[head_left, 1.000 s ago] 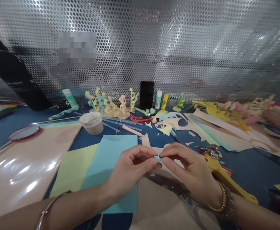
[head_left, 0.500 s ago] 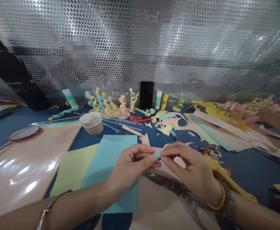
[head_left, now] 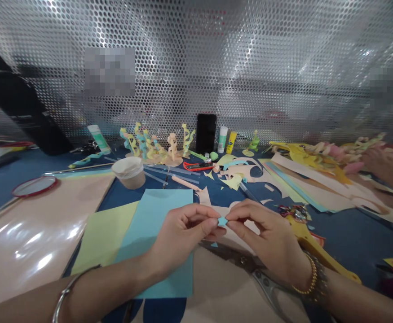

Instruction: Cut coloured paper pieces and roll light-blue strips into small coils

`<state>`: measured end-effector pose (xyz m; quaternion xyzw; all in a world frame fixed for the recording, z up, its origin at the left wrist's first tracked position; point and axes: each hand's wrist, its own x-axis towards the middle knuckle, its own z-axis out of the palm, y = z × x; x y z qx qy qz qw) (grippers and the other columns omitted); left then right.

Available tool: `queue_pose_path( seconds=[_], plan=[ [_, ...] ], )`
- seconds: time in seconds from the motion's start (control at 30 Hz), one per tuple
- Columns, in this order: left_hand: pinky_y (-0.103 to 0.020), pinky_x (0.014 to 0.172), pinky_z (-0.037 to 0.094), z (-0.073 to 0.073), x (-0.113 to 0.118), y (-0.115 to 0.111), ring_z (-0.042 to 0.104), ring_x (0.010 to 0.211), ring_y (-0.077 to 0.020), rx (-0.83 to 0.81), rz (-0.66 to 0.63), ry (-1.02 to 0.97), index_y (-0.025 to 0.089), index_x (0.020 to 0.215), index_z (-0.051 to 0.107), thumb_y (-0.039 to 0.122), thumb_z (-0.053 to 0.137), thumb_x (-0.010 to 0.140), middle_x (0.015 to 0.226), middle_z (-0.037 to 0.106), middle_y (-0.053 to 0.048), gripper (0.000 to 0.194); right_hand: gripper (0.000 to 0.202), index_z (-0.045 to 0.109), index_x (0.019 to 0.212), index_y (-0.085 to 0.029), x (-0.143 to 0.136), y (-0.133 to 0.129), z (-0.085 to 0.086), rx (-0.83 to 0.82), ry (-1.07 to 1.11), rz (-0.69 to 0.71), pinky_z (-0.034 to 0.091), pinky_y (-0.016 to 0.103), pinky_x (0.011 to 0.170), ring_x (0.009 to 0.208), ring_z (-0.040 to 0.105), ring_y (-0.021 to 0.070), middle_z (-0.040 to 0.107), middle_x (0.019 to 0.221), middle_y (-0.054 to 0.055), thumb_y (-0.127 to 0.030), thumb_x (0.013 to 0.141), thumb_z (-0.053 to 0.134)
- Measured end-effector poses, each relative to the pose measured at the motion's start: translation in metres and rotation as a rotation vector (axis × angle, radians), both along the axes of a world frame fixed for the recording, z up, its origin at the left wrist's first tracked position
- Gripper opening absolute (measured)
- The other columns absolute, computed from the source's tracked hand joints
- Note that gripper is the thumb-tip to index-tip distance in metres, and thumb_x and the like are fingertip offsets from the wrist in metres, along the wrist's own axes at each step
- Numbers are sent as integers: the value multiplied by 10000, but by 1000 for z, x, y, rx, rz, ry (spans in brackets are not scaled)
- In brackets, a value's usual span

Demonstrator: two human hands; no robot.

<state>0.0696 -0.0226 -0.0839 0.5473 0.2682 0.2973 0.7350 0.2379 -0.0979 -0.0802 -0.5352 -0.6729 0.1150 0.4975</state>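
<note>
A tiny light-blue paper star [head_left: 222, 221] is pinched between both hands, spread flat toward me. My left hand [head_left: 186, 229] grips its left edge between thumb and fingers. On its right edge, the thumb and forefinger of my right hand [head_left: 267, 237] are closed. Below the hands lie dark-bladed scissors [head_left: 241, 259], partly covered by my right hand, on peach paper [head_left: 216, 287]. A blue paper sheet [head_left: 169, 202] lies under my left forearm, over a yellow-green sheet [head_left: 105, 237].
Curled paper ornaments [head_left: 142, 141] stand at the back beside a phone [head_left: 206, 133] and glue sticks [head_left: 222, 139]. A paper cup [head_left: 129, 172], red cutter [head_left: 198, 166] and paper scraps lie nearer. Another person's hand [head_left: 385, 163] is at the far right.
The blue piece has turned from a folded-looking, tilted view to a flat star shape facing me. My hands have barely moved. The other person's hand at right has shifted slightly.
</note>
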Motion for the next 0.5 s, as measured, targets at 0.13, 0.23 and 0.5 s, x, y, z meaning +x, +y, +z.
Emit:
queue_pose_path(
  seconds=[0.13,0.23,0.5],
  plan=[
    [-219,668,576,0,-2,0,723,710,-144,93,4,44,182,801,680,256,687,800,725,734,-3,74,81,659,795,-207,0,-1,1,3,-5,14,513,257,629,697,621,139,669,759,17,-146,828,616],
    [-223,660,573,-1,-3,1,714,703,-144,180,4,67,188,809,673,267,668,816,715,718,0,80,76,659,792,-208,0,-2,2,0,-18,12,512,255,633,697,625,139,676,756,15,-154,828,621],
    [-185,609,530,0,-4,1,689,678,-128,369,17,162,208,816,684,283,642,833,730,732,-7,88,101,639,779,-200,-1,-3,3,-19,-55,-2,487,230,631,685,597,122,643,737,8,-136,838,588]
  ],
)
